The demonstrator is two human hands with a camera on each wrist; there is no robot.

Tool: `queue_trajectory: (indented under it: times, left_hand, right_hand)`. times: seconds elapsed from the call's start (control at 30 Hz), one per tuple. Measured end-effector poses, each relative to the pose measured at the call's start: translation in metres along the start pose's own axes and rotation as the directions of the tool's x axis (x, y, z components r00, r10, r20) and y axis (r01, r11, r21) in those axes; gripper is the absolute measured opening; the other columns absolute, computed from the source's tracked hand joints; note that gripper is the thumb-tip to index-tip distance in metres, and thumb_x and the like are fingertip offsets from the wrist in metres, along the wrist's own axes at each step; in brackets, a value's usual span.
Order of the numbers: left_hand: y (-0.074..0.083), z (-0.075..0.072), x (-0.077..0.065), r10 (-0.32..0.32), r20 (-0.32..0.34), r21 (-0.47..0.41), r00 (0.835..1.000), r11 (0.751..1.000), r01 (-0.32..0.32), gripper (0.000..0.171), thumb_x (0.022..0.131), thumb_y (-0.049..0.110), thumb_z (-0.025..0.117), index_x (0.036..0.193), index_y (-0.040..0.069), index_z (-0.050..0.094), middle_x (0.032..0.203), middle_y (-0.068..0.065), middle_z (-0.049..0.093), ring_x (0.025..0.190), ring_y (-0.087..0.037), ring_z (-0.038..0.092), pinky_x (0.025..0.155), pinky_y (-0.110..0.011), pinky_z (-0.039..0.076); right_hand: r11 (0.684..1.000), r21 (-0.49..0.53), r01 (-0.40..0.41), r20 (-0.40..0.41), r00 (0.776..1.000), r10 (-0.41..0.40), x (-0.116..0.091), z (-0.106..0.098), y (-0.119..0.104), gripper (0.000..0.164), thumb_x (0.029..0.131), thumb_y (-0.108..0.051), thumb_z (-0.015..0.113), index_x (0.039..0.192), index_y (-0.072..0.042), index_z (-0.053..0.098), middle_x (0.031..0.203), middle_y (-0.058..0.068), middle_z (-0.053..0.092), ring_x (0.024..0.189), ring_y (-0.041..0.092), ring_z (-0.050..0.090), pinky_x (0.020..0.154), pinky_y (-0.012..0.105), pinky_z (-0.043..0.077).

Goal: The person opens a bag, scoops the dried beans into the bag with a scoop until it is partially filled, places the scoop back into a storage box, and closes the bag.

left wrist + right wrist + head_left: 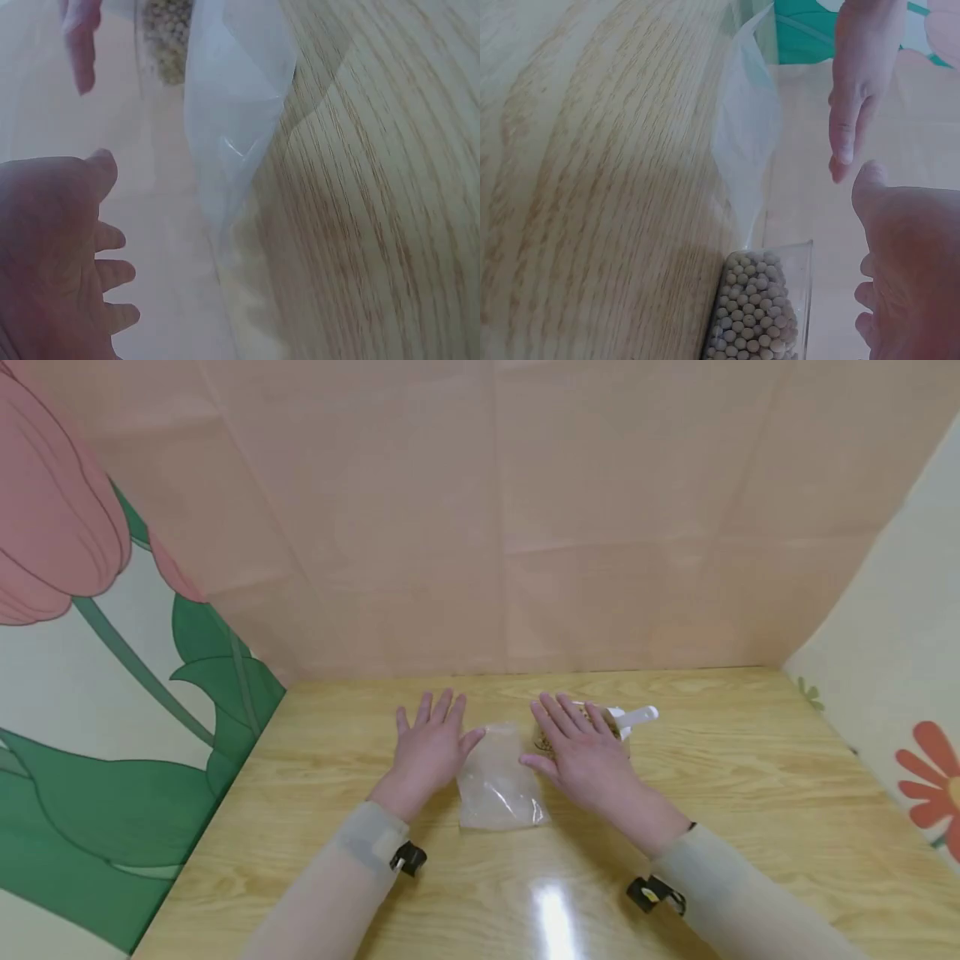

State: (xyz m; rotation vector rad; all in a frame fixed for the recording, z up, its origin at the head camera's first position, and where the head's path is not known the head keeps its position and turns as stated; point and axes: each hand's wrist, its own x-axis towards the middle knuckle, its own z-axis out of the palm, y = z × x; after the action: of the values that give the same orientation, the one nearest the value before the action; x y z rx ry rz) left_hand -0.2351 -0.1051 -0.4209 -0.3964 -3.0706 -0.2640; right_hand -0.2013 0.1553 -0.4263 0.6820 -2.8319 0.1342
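Note:
A clear plastic bag (501,785) lies flat on the wooden table between the two hands. To its left, my left hand (429,750) hovers palm down with fingers spread, the thumb overlapping the bag's upper edge in the head view. My right hand (588,756) is spread palm down over a clear container of small round beige beads (751,307), hiding much of it in the head view. The right wrist view shows space between the palm and the beads. A white scoop (637,717) leans out of the container, its handle pointing right. Neither hand holds anything.
The light wood-grain table (315,827) meets a plain pinkish cloth backdrop (495,527) at the back. Panels with printed flowers stand at the left and right sides. A bright light reflection shows near the table's front.

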Motion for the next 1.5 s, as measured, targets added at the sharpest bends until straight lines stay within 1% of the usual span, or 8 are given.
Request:
queue_trajectory:
  times: [0.2, 0.37, 0.57, 0.77, 0.93, 1.17, 1.3, 1.5]
  left_hand:
    - [-0.001, 0.008, 0.011, 0.004, 0.019, -0.041, 1.000, 0.999, -0.003, 0.075, 0.115, 0.060, 0.047, 0.174, 0.016, 0.034, 0.180, -0.011, 0.027, 0.167, -0.041, 0.015, 0.125, -0.078, 0.007]
    - [0.000, 0.014, 0.016, -0.009, 0.041, -0.067, 0.999, 0.998, 0.012, 0.073, 0.115, 0.058, 0.048, 0.173, 0.016, 0.036, 0.179, -0.011, 0.030, 0.167, -0.041, 0.016, 0.126, -0.078, 0.008]
    - [-0.001, 0.023, 0.022, -0.014, 0.054, -0.072, 0.998, 0.997, 0.017, 0.070, 0.115, 0.056, 0.049, 0.172, 0.015, 0.039, 0.177, -0.012, 0.035, 0.165, -0.041, 0.023, 0.125, -0.078, 0.011]
    - [0.000, 0.032, 0.026, -0.009, 0.077, -0.078, 0.997, 0.997, 0.015, 0.070, 0.115, 0.054, 0.050, 0.172, 0.014, 0.039, 0.176, -0.013, 0.038, 0.164, -0.042, 0.026, 0.125, -0.078, 0.015]
    - [-0.001, 0.039, 0.031, -0.006, 0.088, -0.065, 0.996, 0.998, 0.012, 0.070, 0.115, 0.055, 0.050, 0.171, 0.014, 0.041, 0.174, -0.013, 0.040, 0.163, -0.042, 0.029, 0.125, -0.077, 0.017]
    - [-0.001, 0.045, 0.032, -0.001, 0.098, -0.055, 0.995, 0.998, 0.006, 0.070, 0.114, 0.056, 0.052, 0.170, 0.013, 0.043, 0.171, -0.012, 0.045, 0.160, -0.038, 0.037, 0.125, -0.076, 0.018]
    - [-0.001, 0.045, 0.031, -0.004, 0.105, -0.048, 0.994, 0.999, 0.009, 0.071, 0.114, 0.056, 0.054, 0.169, 0.013, 0.045, 0.169, -0.013, 0.047, 0.157, -0.038, 0.040, 0.125, -0.075, 0.019]
    - [-0.001, 0.045, 0.030, 0.001, 0.095, -0.042, 0.995, 0.999, 0.003, 0.069, 0.113, 0.054, 0.058, 0.166, 0.011, 0.049, 0.166, -0.014, 0.050, 0.154, -0.039, 0.043, 0.126, -0.073, 0.021]
  right_hand:
    - [1.000, 0.003, -0.003, 0.014, 1.000, 0.003, 0.001, 0.003, 0.000, 0.085, 0.110, -0.059, 0.059, 0.172, -0.006, 0.034, 0.179, 0.015, 0.029, 0.164, 0.039, 0.028, 0.131, 0.063, 0.016]
    - [1.000, 0.002, 0.002, -0.003, 1.000, -0.002, 0.001, 0.003, -0.001, 0.085, 0.110, -0.057, 0.060, 0.171, -0.004, 0.036, 0.177, 0.017, 0.033, 0.162, 0.041, 0.032, 0.130, 0.064, 0.020]
    - [1.000, 0.007, 0.017, -0.033, 0.999, -0.017, 0.002, 0.011, 0.003, 0.084, 0.111, -0.059, 0.058, 0.171, -0.004, 0.036, 0.176, 0.018, 0.035, 0.161, 0.042, 0.033, 0.130, 0.065, 0.021]
    - [1.000, -0.013, 0.012, -0.028, 1.000, -0.012, 0.002, 0.008, 0.002, 0.084, 0.109, -0.056, 0.063, 0.170, -0.003, 0.039, 0.175, 0.018, 0.038, 0.160, 0.042, 0.037, 0.128, 0.066, 0.026]
    - [1.000, -0.008, 0.013, -0.032, 0.999, -0.014, 0.002, 0.010, 0.004, 0.085, 0.109, -0.056, 0.063, 0.170, -0.003, 0.038, 0.175, 0.018, 0.038, 0.160, 0.042, 0.036, 0.128, 0.066, 0.025]
    - [1.000, 0.004, 0.030, -0.064, 0.997, -0.030, 0.002, 0.017, 0.008, 0.083, 0.111, -0.059, 0.057, 0.170, -0.003, 0.040, 0.175, 0.018, 0.038, 0.159, 0.041, 0.038, 0.128, 0.065, 0.024]
    - [1.000, 0.004, 0.015, -0.039, 0.999, -0.015, 0.001, 0.015, 0.006, 0.084, 0.109, -0.057, 0.062, 0.170, -0.003, 0.039, 0.175, 0.018, 0.037, 0.160, 0.041, 0.037, 0.128, 0.065, 0.025]
    - [1.000, 0.008, 0.000, -0.016, 1.000, 0.000, 0.002, 0.014, 0.005, 0.084, 0.110, -0.057, 0.061, 0.171, -0.005, 0.036, 0.175, 0.017, 0.036, 0.161, 0.040, 0.035, 0.129, 0.065, 0.024]
